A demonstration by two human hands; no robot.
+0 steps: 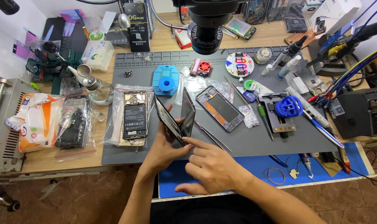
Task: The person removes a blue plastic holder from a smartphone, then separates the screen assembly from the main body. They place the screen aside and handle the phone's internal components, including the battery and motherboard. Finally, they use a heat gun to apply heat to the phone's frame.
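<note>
Left hand (165, 143): closed round the lower edge of a dark phone body (168, 120), held tilted up off the grey work mat (246, 145), thumb on the near face.

Right hand (213, 168): fingers loosely curled, forefinger stretched out and pressing at the lower corner where a thin black screen panel (188, 113) meets the phone body. Whether it pinches the panel cannot be told.

Phone body and screen panel: the two stand apart at the top like an open book and meet only near the bottom, above the near edge of the mat. Judged state: the panel is lifted free along most of its length and not yet fully parted from the body.

Just beside, right: metal tweezers (213, 137) lying on the mat, untouched.

Further right: a second opened phone frame (220, 108) flat on clear plastic; a blue-knobbed clamp fixture (287, 108).

Left: an opened phone with its battery showing (135, 119) in a clear bag; another bagged dark handset (74, 124) on the wooden tabletop (109, 137).

Far edge: blue square jig (165, 81), round parts dish (239, 65), microscope head (205, 33) overhead.
</note>
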